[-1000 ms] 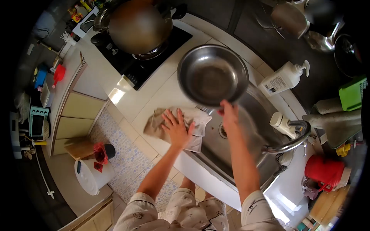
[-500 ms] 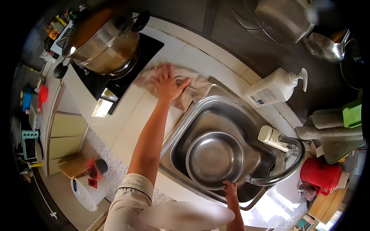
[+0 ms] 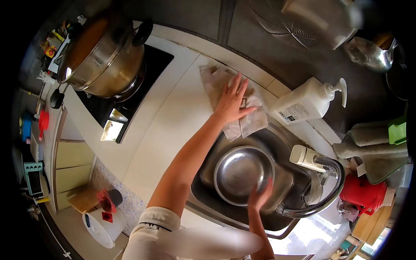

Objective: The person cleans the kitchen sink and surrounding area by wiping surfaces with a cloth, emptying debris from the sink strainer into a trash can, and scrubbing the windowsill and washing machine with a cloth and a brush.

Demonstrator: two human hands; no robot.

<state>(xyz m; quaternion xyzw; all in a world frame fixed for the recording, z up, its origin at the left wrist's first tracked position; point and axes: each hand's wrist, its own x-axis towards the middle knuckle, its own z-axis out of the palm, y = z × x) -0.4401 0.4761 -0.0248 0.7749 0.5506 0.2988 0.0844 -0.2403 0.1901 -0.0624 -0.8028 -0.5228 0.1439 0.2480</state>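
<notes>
My left hand [image 3: 231,103] lies flat with its fingers spread on a beige cloth [image 3: 213,84], which rests on the counter and hangs slightly over the sink's corner. In the steel sink [image 3: 284,173] sits a round metal bowl [image 3: 242,175]. My right hand [image 3: 260,196] is at the bowl's near right rim, fingers stretched out and a little blurred. Whether it touches the bowl I cannot tell. The curved faucet [image 3: 318,210] reaches over the sink beside this hand.
On the black cooktop [image 3: 149,65] at left stands a large steel pot [image 3: 106,71]. A white pump bottle [image 3: 301,102] is behind the sink. To the right are a red container [image 3: 363,195] and a grey mat [image 3: 377,151]. A white bin [image 3: 102,227] stands below.
My left hand and the cloth have slid right along the counter, from near the cooktop to the sink's corner. My right hand has moved up from the bowl's near rim, its fingers now extended.
</notes>
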